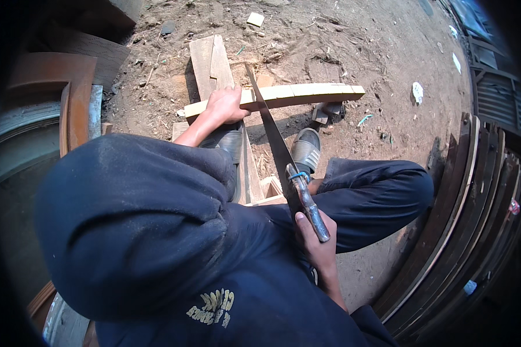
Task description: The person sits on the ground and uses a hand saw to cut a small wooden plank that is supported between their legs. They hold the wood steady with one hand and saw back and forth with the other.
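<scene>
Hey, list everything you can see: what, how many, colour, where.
Saw: 1, dark blade, blue-bound handle, centre
Wooden strip: 1, pale, upper centre
Boards: count unclear, tan, beneath the strip
Wooden frame: 1, brown, left
Timbers: several, dark, right
Ribbed panel: at least 1, dark, upper right
Ground: 1, brown, upper middle
Scraps: several, white and yellow, on the ground
Sandals: 2, dark grey, flanking the blade
Trousers: 1 pair, navy, middle
Top: 1, navy, yellowish print, bottom
Left hand: 1, bare, on the strip
Right hand: 1, bare, on the saw handle
</scene>
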{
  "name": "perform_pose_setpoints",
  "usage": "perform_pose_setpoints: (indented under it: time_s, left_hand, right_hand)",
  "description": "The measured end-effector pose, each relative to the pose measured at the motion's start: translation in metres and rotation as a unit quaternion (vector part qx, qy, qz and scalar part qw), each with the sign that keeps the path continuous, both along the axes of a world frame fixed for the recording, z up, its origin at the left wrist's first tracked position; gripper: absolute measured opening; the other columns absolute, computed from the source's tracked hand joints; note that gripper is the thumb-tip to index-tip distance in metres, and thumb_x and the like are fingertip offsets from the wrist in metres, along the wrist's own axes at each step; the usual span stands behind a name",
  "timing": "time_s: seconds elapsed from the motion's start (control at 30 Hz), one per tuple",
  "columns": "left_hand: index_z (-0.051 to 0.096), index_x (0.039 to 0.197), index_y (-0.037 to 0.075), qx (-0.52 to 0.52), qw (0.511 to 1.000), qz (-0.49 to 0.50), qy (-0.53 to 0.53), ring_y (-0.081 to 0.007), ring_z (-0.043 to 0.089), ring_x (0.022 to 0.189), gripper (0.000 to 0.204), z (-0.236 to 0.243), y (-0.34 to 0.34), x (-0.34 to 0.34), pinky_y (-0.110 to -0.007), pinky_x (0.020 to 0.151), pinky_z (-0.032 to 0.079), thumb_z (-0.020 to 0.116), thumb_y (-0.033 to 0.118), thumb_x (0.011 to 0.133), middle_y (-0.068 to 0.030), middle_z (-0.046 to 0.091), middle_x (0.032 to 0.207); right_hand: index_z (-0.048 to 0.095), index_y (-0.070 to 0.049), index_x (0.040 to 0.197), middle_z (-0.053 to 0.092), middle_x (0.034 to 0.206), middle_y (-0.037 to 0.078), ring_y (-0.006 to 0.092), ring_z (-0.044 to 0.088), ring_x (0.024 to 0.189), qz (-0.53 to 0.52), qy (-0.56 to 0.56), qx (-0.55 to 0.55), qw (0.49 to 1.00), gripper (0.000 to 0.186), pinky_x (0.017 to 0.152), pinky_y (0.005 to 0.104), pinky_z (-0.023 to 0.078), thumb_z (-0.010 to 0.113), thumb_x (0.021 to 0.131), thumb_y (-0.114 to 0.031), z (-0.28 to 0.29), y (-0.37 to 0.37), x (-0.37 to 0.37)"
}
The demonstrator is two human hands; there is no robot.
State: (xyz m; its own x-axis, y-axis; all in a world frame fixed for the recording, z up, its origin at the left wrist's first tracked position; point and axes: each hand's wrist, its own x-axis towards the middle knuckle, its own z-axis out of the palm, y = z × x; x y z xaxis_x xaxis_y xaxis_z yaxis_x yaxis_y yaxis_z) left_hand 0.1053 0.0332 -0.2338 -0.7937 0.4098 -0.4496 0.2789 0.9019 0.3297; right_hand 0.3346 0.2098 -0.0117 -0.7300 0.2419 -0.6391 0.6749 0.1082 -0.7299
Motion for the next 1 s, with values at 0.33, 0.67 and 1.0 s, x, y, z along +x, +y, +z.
perform_pose_setpoints:
  time_s: [0.33, 0.67, 1.0]
  left_hand:
    - [0.056, 0.109, -0.004, 0.025, 0.998, -0.008, 0.058, -0.0360, 0.056, 0.109, 0.062, -0.001, 0.010, 0.002, -0.043, 0.091, 0.047, 0.071, 0.042, 0.071, -0.0254, 0.060, 0.107]
    - [0.052, 0.114, -0.006, 0.027, 1.000, -0.007, 0.000, -0.0364, 0.054, 0.111, 0.067, 0.007, 0.015, -0.003, -0.044, 0.092, 0.046, 0.072, 0.041, 0.071, -0.0258, 0.057, 0.112]
    - [0.050, 0.120, -0.002, 0.049, 0.998, 0.024, 0.025, -0.0352, 0.050, 0.115, 0.069, 0.004, 0.003, 0.007, -0.045, 0.096, 0.043, 0.070, 0.045, 0.073, -0.0234, 0.054, 0.116]
  right_hand:
    - [0.048, -0.004, 0.074, 0.045, 0.057, -0.003, 0.0026, 0.038, 0.047, -0.102, -0.004, -0.141, 0.985, 0.020, 0.042, 0.0210, 0.030, 0.055, 0.092, -0.009, -0.001, 0.029, -0.028]
    - [0.048, -0.004, 0.078, 0.042, 0.056, -0.003, 0.0038, 0.036, 0.043, 0.022, 0.029, -0.003, 0.999, 0.017, 0.039, 0.0209, 0.031, 0.056, 0.091, -0.012, 0.016, 0.062, -0.039]
    - [0.055, 0.000, 0.078, 0.049, 0.062, -0.002, 0.0050, 0.043, 0.054, -0.082, -0.023, -0.004, 0.996, 0.019, 0.048, 0.0229, 0.034, 0.063, 0.088, -0.015, 0.033, 0.041, 0.060]
